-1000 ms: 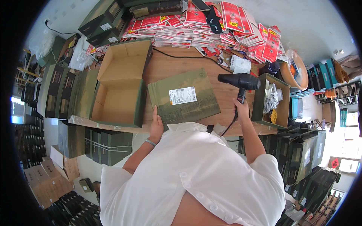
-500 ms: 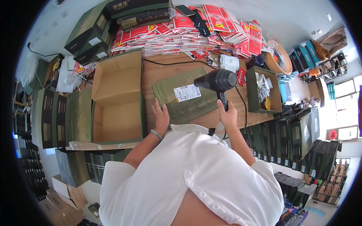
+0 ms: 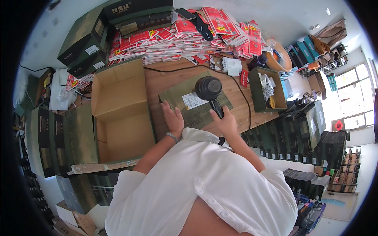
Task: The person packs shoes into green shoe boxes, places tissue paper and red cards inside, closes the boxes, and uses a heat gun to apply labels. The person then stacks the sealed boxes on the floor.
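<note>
A black hair dryer (image 3: 208,89) is gripped by its handle in my right hand (image 3: 226,122), held above a flat green box lid or panel (image 3: 173,95). A white shipping label (image 3: 193,100) is on the green panel, partly covered by the dryer's head. My left hand (image 3: 173,118) lies with its fingers stretched out at the panel's near left edge. An open green shoe box (image 3: 126,135), brown inside and with its lid raised, stands just left of that hand.
Red-and-white printed cards (image 3: 165,47) pile up along the back, with a phone (image 3: 185,14) and dark insoles (image 3: 203,28) on them. A small open box (image 3: 260,84) of crumpled packets stands at the right. Dark green boxes (image 3: 83,43) are stacked at the left. A black cord (image 3: 248,103) crosses the wooden table.
The hair dryer has swung left over the label, its head now turned differently. My left hand stays at the panel's edge. The whole view has shifted slightly.
</note>
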`<move>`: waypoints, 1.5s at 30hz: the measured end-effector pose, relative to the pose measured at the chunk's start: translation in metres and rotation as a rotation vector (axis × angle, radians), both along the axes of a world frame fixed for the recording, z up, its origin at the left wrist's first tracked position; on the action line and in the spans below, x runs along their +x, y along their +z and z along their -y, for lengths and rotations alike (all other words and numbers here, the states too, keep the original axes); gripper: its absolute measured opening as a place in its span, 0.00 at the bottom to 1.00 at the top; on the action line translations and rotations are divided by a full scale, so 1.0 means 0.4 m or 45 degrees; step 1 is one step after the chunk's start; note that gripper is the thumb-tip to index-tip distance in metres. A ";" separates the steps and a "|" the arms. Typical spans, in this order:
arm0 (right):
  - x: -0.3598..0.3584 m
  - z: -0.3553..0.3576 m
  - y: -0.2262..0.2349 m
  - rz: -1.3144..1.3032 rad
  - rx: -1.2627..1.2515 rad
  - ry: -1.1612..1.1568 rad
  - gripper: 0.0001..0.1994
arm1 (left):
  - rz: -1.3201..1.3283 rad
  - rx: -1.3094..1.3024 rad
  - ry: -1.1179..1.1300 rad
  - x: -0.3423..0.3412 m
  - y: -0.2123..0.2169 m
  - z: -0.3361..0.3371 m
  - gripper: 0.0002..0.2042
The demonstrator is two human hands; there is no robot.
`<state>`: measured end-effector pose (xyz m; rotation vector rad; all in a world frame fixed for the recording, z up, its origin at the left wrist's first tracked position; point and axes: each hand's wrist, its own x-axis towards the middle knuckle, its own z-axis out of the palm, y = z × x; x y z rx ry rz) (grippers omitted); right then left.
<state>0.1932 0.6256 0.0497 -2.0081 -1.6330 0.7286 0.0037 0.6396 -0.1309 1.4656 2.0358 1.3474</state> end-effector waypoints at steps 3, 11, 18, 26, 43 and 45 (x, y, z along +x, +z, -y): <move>0.019 -0.009 -0.025 -0.068 -0.025 -0.038 0.26 | 0.034 0.041 -0.001 0.001 0.002 -0.013 0.30; 0.077 -0.026 -0.038 -0.157 -0.049 -0.056 0.25 | 0.084 -0.003 0.071 -0.002 0.014 0.004 0.29; 0.125 -0.022 -0.050 -0.075 -0.049 -0.023 0.26 | 0.075 0.035 0.138 0.004 0.021 0.008 0.29; 0.190 0.011 0.012 0.042 0.072 0.095 0.25 | 0.029 0.066 0.219 0.006 -0.002 0.011 0.26; 0.171 -0.031 0.006 -0.159 -0.166 0.304 0.24 | -0.014 0.091 0.265 0.008 0.003 0.009 0.25; 0.155 -0.038 0.002 -0.133 -0.119 0.352 0.23 | -0.043 0.081 0.249 0.008 0.008 0.010 0.25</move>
